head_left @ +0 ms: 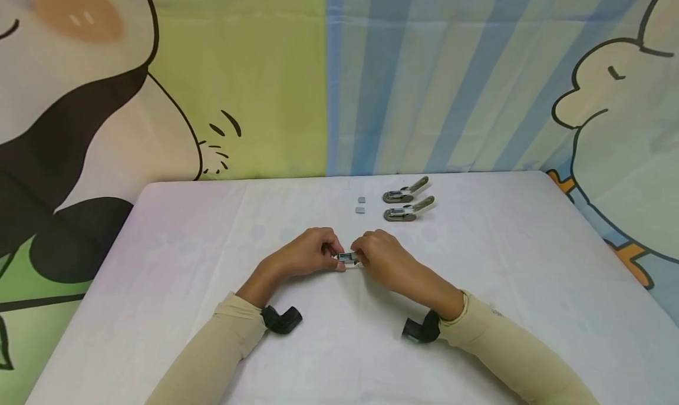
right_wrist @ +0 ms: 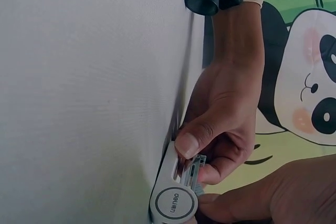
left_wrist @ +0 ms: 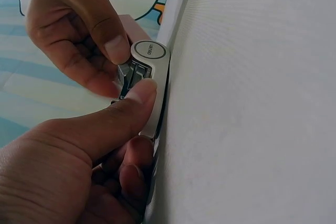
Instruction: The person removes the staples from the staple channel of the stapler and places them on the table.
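Note:
Low over the white table, both hands work on a small white stapler (head_left: 347,257) marked "deli". Its metal magazine (left_wrist: 137,72) is exposed and its round end (right_wrist: 176,203) faces right. My left hand (head_left: 307,253) grips the left end, thumb pressed along the white body beside the magazine. From the other side my right hand (head_left: 384,260) pinches near the round end, its thumb at the metal part in the left wrist view. The right fingers hide part of the stapler from the head view.
Beyond the hands, two grey-brown staplers (head_left: 400,197) (head_left: 401,214) lie with their handles raised. Two small grey staple strips (head_left: 362,200) (head_left: 360,210) sit left of them. A printed cloth (head_left: 281,81) hangs behind the white table (head_left: 175,310).

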Demonstrator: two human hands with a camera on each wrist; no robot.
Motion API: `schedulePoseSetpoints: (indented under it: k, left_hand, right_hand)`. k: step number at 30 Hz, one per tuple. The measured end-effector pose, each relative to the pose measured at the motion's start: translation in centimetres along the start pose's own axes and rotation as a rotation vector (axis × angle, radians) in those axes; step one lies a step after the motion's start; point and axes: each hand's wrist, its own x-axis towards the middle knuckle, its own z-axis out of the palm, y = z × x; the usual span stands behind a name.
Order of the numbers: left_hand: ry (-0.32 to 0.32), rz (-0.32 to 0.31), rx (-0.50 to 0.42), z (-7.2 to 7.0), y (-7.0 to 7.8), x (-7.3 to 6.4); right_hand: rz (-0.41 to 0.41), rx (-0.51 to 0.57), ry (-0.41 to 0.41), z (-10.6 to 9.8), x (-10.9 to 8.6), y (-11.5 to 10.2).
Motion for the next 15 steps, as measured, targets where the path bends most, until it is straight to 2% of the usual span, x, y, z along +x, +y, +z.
schedulePoseSetpoints:
  k: [4,15]
  left_hand:
    - [0.007,-0.01,-0.003,0.04,-0.06,0.04]
    - [0.004,-0.004,-0.01,-0.05,0.07,0.03]
  right_hand:
    - [-0.011,-0.032,-0.028,-0.15,0.14,0.1]
    - [0.001,0.052,-0.029,-0.05,0.33,0.37]
